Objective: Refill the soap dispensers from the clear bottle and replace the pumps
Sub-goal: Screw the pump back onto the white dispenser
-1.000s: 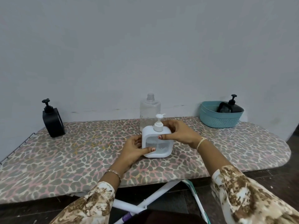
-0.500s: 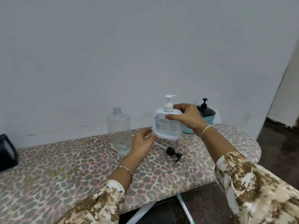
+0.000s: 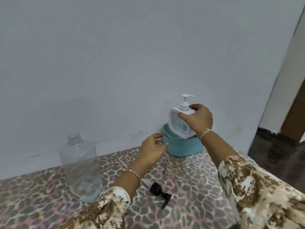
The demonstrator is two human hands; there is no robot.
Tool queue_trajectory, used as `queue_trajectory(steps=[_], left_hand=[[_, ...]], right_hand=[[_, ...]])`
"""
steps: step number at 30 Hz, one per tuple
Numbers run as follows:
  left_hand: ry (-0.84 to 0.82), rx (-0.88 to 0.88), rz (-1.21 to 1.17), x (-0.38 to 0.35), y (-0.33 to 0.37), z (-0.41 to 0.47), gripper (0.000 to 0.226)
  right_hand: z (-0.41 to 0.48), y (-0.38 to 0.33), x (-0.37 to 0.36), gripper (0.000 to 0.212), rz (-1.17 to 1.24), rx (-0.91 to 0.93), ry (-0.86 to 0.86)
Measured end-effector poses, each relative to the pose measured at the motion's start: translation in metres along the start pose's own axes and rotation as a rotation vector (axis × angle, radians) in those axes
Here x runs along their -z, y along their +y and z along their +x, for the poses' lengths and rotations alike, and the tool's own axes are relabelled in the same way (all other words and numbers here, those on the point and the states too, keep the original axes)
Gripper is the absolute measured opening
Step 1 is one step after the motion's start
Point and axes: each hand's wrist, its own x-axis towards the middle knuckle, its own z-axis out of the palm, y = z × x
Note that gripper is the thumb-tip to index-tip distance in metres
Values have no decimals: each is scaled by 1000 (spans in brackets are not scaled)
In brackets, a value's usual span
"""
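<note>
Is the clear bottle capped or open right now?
Open. The clear bottle stands upright with bare neck threads showing and no cap; a black pump lies loose beside it.

My right hand (image 3: 198,120) grips white dispenser (image 3: 180,125) by its top, held over teal basket (image 3: 183,148) at counter's (image 3: 189,182) far right edge. Left hand (image 3: 152,148) hovers loose beside basket. Clear bottle (image 3: 80,169) uncapped, upright; black pump (image 3: 159,194) lying near front.

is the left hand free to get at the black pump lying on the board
Probably yes. The left hand is open and empty, held just above the board, and the black pump lies uncovered beside that forearm, nearer the person. The clear bottle stands off to the left, out of the way.
</note>
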Motion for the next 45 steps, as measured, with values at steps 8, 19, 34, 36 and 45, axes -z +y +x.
queue_trajectory(steps=[8,19,34,36,45], left_hand=[[-71,-86,87,-26,-11,40,51],[-47,-155,162,-40,-31,49,54],[-177,-156,220,-34,-27,31,77],[-187,-148,231,-30,-23,27,77],[-169,-145,267,-12,-8,-5,71]], right_hand=[[16,48,-29,51,-23,-8,142],[13,88,-50,47,-347,20,193],[11,82,-44,32,-676,82,151],[8,82,-43,32,-704,100,139],[-35,81,-39,52,-734,52,-25]])
